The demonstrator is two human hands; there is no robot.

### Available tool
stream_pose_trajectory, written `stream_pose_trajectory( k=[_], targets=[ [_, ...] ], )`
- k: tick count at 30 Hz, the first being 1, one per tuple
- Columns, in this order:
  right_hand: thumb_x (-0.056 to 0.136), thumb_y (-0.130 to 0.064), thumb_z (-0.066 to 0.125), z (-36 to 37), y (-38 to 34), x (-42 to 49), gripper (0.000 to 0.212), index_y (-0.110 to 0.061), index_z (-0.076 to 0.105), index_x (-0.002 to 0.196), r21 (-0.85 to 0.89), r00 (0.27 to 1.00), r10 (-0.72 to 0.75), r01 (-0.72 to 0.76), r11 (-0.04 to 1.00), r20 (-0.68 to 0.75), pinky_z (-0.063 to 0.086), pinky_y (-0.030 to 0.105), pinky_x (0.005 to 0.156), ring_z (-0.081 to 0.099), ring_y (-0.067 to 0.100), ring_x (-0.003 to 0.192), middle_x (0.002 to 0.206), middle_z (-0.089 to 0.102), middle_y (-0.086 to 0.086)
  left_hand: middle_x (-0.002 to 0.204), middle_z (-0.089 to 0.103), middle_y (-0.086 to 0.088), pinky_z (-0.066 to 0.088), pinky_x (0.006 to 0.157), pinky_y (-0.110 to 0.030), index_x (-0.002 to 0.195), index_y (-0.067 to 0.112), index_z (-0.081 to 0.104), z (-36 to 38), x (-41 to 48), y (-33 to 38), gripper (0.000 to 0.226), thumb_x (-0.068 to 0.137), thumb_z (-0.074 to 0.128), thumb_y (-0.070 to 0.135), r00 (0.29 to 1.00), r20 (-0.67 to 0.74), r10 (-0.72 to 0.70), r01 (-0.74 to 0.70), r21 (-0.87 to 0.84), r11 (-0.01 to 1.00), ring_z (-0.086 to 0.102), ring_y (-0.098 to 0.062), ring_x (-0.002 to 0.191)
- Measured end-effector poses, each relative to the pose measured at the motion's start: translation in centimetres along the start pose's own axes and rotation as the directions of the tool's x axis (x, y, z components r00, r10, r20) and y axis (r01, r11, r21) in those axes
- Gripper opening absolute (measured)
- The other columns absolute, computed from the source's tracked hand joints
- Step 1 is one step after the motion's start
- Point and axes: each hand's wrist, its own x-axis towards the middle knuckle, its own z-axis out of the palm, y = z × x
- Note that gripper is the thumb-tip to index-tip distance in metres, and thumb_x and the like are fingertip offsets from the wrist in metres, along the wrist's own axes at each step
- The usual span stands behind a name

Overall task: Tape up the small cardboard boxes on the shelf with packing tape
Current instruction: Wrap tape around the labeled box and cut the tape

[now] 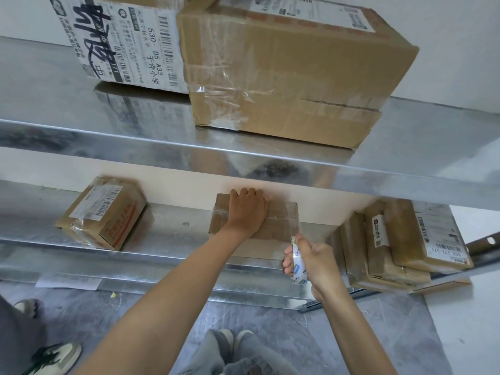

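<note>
Mid-frame on the lower shelf [167, 240], the left hand [247, 211] presses palm-down on the small box [282, 221]. Just lower right, the right hand [318, 262] grips the tape roll [296, 262], strip [299, 228] stretched up to the box's right edge.

Cannot see much of the small cardboard box's [281, 223] top beneath the left hand [247, 212]. Cannot read the tape roll's [297, 262] print, half wrapped by the right hand [320, 263]. Cut off at the top edge: labelled carton [121, 41], large brown box [284, 77]. Cut off at left: a bystander's sneaker [54, 358]. Tucked behind the upper shelf lip [243, 158]: rear of the parcel stack [392, 239].
</note>
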Motion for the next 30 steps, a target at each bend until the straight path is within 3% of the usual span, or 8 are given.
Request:
stream_pose_trajectory(
  k=[16, 30],
  targets=[
    [0.1, -0.018, 0.044, 0.0, 2.8, 0.5, 0.046, 0.002, 0.059, 0.062, -0.017, 0.997, 0.06, -0.061, 0.998, -0.053, 0.047, 0.027, 0.046, 0.05, 0.018, 0.034, 0.042, 0.056, 0.01, 0.106, 0.065, -0.006, 0.038, 0.093, -0.046, 0.11, 0.013, 0.059, -0.1, 0.1, -0.1, 0.048, 0.105, 0.018, 0.037, 1.0, 0.007, 0.012, -0.013, 0.017, 1.0, 0.056, -0.027, 0.097],
    [0.097, -0.009, 0.041, 0.4, 5.1, 2.3, 0.042, 0.004, 0.059, 0.062, -0.049, 0.984, 0.154, -0.159, 0.986, -0.094, 0.044, 0.022, 0.037, 0.049, 0.02, 0.033, 0.041, 0.055, 0.013, 0.107, 0.065, -0.005, 0.037, 0.096, -0.047, 0.109, 0.014, 0.06, 0.1, 0.2, -0.2, 0.046, 0.105, 0.02, 0.037, 0.999, -0.031, 0.024, -0.025, -0.042, 0.999, 0.056, -0.027, 0.099]
  ],
)
